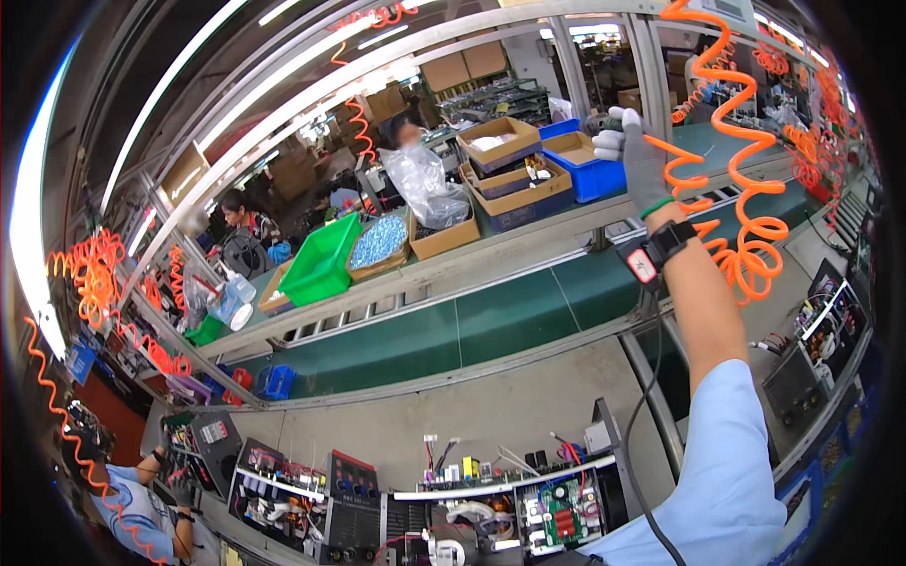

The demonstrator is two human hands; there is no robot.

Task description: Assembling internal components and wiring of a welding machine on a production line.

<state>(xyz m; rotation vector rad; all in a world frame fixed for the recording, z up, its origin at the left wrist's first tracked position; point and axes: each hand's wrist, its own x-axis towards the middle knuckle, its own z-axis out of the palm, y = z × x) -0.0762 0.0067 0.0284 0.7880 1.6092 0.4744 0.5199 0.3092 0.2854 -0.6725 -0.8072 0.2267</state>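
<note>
1. Fingers: The right hand (pixel 634 156), in a grey glove with white fingertips, has its fingers curled together. Whether they are clamped on anything cannot be told; the palm side is hidden. The left hand is out of view.
2. Work item: A small dark object (pixel 598 123), probably a handheld tool, shows just beside the thumb, at the upper right of the landmark, a bright blue plastic bin (pixel 599 184).
3. Supply line: A coiled orange plastic hose (pixel 774 187) hangs right of the bin; a thinner orange coil runs up to the hand.
4. Conveyor: A flat green belt (pixel 510 330) crosses on the wearer's side of the bin.
5. Units: An open black electronic unit with a green circuit board (pixel 563 514) stands well below the bin, beyond the belt, nearest the wearer.
6. Current step (judgement): Handling the overhead tool at arm's length, either fetching or parking it.
7. Next move (judgement): If fetching, secure the grip, then lower the tool toward the unit, keeping the hose clear of the bin.
</note>
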